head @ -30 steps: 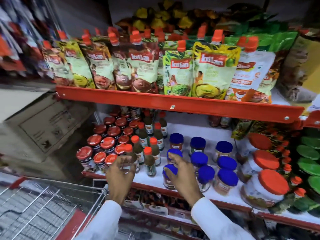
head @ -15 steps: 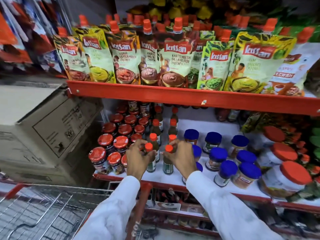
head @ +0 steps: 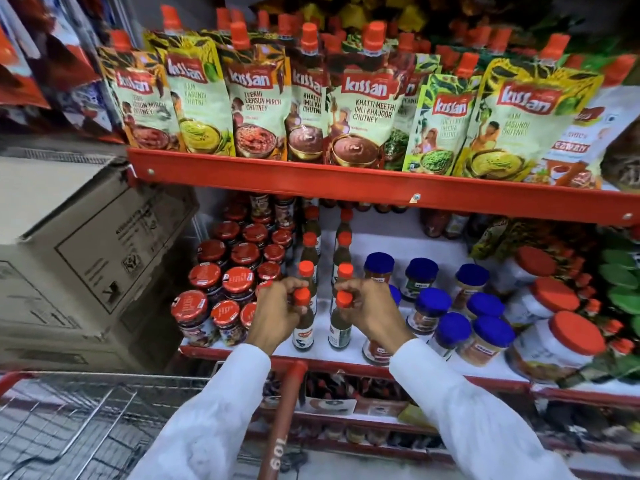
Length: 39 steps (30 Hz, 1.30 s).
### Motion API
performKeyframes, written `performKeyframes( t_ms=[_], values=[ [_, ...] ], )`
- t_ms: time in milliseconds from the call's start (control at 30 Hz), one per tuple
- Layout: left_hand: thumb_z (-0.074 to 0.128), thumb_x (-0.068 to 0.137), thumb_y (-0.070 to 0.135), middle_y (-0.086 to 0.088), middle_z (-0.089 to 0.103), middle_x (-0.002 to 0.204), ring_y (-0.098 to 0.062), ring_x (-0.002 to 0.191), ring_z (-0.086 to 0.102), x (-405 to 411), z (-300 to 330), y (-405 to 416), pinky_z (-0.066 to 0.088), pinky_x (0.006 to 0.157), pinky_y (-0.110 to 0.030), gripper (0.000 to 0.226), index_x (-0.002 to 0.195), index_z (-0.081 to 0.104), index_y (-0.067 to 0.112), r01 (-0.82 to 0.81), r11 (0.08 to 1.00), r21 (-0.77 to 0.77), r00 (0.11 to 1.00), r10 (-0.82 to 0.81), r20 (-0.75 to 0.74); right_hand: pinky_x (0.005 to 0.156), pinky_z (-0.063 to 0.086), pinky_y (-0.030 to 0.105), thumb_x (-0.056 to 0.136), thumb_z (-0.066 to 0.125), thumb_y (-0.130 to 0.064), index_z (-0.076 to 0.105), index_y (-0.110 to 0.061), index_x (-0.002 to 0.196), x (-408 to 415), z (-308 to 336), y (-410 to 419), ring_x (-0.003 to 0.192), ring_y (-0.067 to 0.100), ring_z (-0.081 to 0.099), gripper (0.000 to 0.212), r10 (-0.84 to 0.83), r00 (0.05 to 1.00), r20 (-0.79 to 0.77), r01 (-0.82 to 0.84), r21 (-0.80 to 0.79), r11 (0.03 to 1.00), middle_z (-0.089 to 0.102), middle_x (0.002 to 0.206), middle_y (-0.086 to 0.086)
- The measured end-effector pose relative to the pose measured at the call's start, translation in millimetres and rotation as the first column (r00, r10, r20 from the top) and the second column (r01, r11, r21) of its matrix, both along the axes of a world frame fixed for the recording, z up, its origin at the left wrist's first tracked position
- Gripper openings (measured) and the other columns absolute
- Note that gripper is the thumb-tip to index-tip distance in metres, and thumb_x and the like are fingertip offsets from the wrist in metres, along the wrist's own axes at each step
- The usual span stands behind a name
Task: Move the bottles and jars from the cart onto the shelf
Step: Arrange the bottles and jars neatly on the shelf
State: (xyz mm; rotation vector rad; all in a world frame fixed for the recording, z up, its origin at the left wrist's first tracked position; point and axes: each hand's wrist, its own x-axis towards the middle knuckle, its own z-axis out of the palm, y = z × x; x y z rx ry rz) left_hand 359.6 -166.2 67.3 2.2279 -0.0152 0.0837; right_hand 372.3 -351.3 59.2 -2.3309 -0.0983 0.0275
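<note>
Two slim dark bottles with orange-red caps stand at the front of the white middle shelf [head: 374,351]. My left hand [head: 277,313] grips the neck of the left bottle [head: 304,327]. My right hand [head: 370,310] grips the neck of the right bottle [head: 341,327]. Both bottles stand upright on the shelf, each heading a row of like bottles [head: 309,244] running back. The wire cart [head: 79,420] is at the lower left; no bottles or jars show in its visible part.
Red-lidded jars [head: 221,289] crowd the shelf left of my hands, blue-lidded jars [head: 460,317] the right, with large orange-lidded jars [head: 561,344] further right. Chutney pouches [head: 363,109] fill the red shelf above. A cardboard box [head: 79,261] stands at the left.
My hands left the front jars and closed on two orange-capped bottles. They have since pushed the bottles slightly deeper onto the shelf, and the view has come closer.
</note>
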Motion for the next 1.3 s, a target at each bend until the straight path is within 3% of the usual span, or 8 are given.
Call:
performKeyframes(
  t_ms=[100, 300, 500, 733, 867, 1000, 1133, 1300],
  values=[
    [0.071, 0.073, -0.010, -0.002, 0.073, 0.111, -0.016, 0.098, 0.069, -2.7, -2.1, 1.3, 0.058, 0.090, -0.032, 0.050, 0.117, 0.069, 0.013, 0.015, 1.000, -0.005, 1.000, -0.015, -0.004, 0.093, 0.056, 0.030, 0.071, 0.078, 0.001, 0.069, -0.019, 0.117, -7.8, 3.8, -1.4, 0.100, 0.013, 0.068, 0.051, -0.032, 0.999, 0.010, 0.032, 0.026, 0.999, 0.072, 0.114, -0.002],
    [0.090, 0.063, 0.014, 0.004, 0.070, 0.100, -0.016, 0.089, 0.067, -8.7, -2.0, -3.3, 0.051, 0.081, -0.024, 0.057, 0.115, 0.069, 0.013, -0.057, 0.998, -0.029, 0.998, 0.056, -0.023, 0.079, 0.060, 0.030, 0.067, 0.089, -0.022, 0.074, -0.021, 0.094, -16.8, 2.7, 8.3, 0.083, 0.011, 0.069, 0.031, -0.197, 0.978, 0.064, 0.190, 0.105, 0.976, 0.076, 0.091, -0.006],
    [0.086, 0.068, 0.007, -0.002, 0.076, 0.098, -0.013, 0.085, 0.068, -8.7, -5.4, -7.4, 0.053, 0.083, -0.021, 0.043, 0.108, 0.071, 0.012, -0.137, 0.991, -0.011, 0.990, 0.137, 0.016, 0.083, 0.061, 0.034, 0.072, 0.080, -0.002, 0.074, -0.020, 0.094, -15.8, 4.3, 4.7, 0.079, 0.010, 0.070, 0.029, -0.153, 0.988, 0.022, 0.149, 0.119, 0.982, 0.074, 0.085, -0.007],
    [0.084, 0.069, 0.004, -0.002, 0.076, 0.098, -0.012, 0.084, 0.067, -10.1, -3.3, -9.7, 0.050, 0.080, -0.017, 0.043, 0.109, 0.071, 0.011, -0.129, 0.992, -0.002, 0.991, 0.129, 0.026, 0.091, 0.057, 0.034, 0.073, 0.079, 0.000, 0.071, -0.015, 0.111, -14.5, 8.6, -3.4, 0.094, 0.015, 0.070, 0.042, -0.052, 0.998, 0.022, 0.051, 0.035, 0.998, 0.076, 0.107, 0.001],
    [0.084, 0.070, 0.005, 0.004, 0.073, 0.092, -0.008, 0.082, 0.065, -11.2, -1.2, -8.5, 0.043, 0.070, 0.000, 0.042, 0.109, 0.071, 0.010, -0.116, 0.993, -0.021, 0.993, 0.116, 0.014, 0.098, 0.054, 0.038, 0.070, 0.079, 0.004, 0.069, -0.015, 0.118, -14.7, 11.9, -5.0, 0.104, 0.019, 0.068, 0.052, -0.011, 1.000, -0.002, 0.011, -0.015, 1.000, 0.073, 0.116, 0.003],
    [0.085, 0.070, 0.005, 0.001, 0.074, 0.096, -0.010, 0.086, 0.066, -12.1, 0.2, -9.2, 0.051, 0.082, -0.016, 0.043, 0.110, 0.070, 0.009, -0.127, 0.991, -0.042, 0.992, 0.128, 0.010, 0.098, 0.054, 0.038, 0.070, 0.079, 0.003, 0.068, -0.017, 0.121, -13.9, 14.0, -4.1, 0.106, 0.019, 0.067, 0.056, 0.027, 1.000, -0.005, -0.028, -0.055, 0.998, 0.072, 0.120, 0.002],
    [0.083, 0.069, 0.001, 0.005, 0.068, 0.087, -0.012, 0.084, 0.067, -13.8, 1.3, -10.4, 0.055, 0.085, -0.024, 0.042, 0.109, 0.071, 0.007, -0.126, 0.990, -0.062, 0.992, 0.127, 0.018, 0.099, 0.051, 0.031, 0.070, 0.079, 0.002, 0.067, -0.016, 0.122, -14.0, 16.7, -2.3, 0.109, 0.018, 0.065, 0.056, 0.052, 0.999, -0.005, -0.052, -0.098, 0.994, 0.070, 0.123, 0.002],
    [0.087, 0.066, 0.006, -0.003, 0.075, 0.099, -0.014, 0.088, 0.068, -12.5, -1.7, -9.8, 0.055, 0.087, -0.025, 0.047, 0.110, 0.070, 0.009, -0.141, 0.986, -0.086, 0.990, 0.141, -0.008, 0.097, 0.054, 0.036, 0.072, 0.079, 0.000, 0.067, -0.017, 0.121, -17.1, 16.8, -2.8, 0.103, 0.019, 0.067, 0.053, 0.066, 0.998, 0.022, -0.062, -0.126, 0.990, 0.071, 0.118, 0.003]
  ],
)
